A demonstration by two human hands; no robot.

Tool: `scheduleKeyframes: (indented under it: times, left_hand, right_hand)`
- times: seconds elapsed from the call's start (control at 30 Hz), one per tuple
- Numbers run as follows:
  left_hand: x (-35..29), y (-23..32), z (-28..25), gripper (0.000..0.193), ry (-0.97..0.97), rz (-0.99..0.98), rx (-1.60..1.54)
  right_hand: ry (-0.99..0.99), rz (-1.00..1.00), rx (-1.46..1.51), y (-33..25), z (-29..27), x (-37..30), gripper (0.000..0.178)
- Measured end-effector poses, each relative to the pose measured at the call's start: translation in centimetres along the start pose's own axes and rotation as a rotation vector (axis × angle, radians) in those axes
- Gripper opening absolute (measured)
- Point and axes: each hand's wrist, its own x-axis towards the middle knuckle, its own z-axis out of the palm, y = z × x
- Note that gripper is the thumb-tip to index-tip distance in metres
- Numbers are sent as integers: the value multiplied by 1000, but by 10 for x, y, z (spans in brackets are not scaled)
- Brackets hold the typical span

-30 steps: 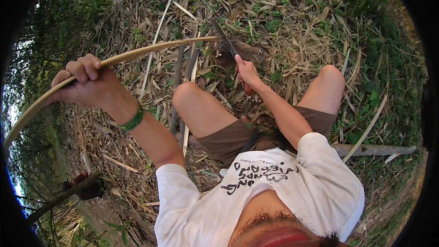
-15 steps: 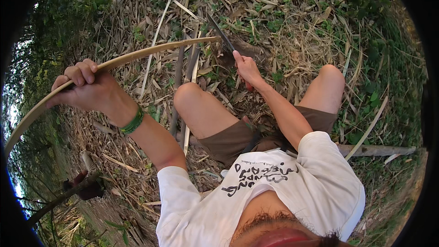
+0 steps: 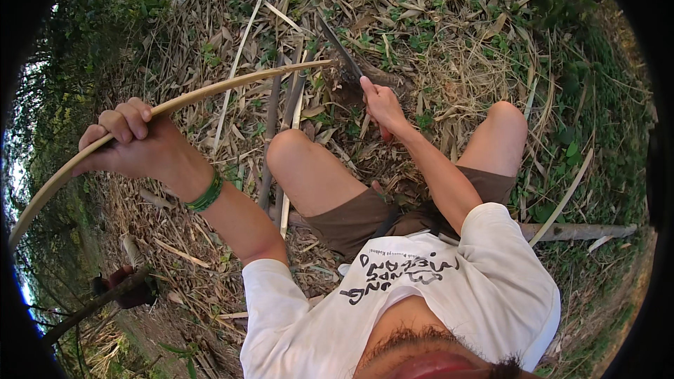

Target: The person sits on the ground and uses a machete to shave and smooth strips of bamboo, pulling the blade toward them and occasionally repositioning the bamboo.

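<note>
My left hand (image 3: 126, 139) is wrapped round a long, pale strip of split bamboo (image 3: 225, 85), raised at the left. The strip runs from the far left edge to the middle, its end close beside a dark-bladed machete (image 3: 338, 45). My right hand (image 3: 382, 107) grips the machete's handle, its reddish end showing below the palm. The blade points up and to the left, just past the strip's end. Behind the blade stands a low wood stump (image 3: 379, 78). Whether blade and strip touch, I cannot tell.
Dark poles (image 3: 272, 126) and a thin pale strip (image 3: 242, 45) lie left of my knees. A thicker pole (image 3: 579, 231) lies to the right, with another pale strip (image 3: 567, 196) by it. A dark red item (image 3: 133, 289) hangs by a branch (image 3: 91, 309) at lower left. Dry leaves cover the ground.
The bamboo strip has turned slightly in my left hand, showing a narrower side. Its end has shifted a little left and down. My right hand and the machete have barely moved.
</note>
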Motion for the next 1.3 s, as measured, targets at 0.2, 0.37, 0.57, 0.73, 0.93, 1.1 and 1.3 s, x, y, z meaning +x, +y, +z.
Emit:
scheduleKeyframes:
  times: [0.2,0.37,0.57,0.73,0.93,1.1,1.3]
  left_hand:
    - [-6,3,-14,72,24,-4,62]
    - [-4,-1,3,73,66,-41,9]
    - [-7,1,-20,70,-16,12,-13]
    - [-6,3,-17,72,-54,-16,-54]
    - [-25,-27,-12,74,-176,-71,-183]
    - [-21,-21,5,71,83,-10,79]
    - [2,31,-17,72,45,68,55]
  right_hand:
    - [30,-374,304,-68,10,-32,56]
    - [-51,142,-15,17,10,1,64]
    - [-68,-148,211,-71,4,-16,60]
    - [171,-368,41,-52,17,-3,61]
    - [-52,154,-144,15,29,16,62]
    - [-46,165,-5,4,18,14,62]
    - [-72,186,-86,-2,19,4,62]
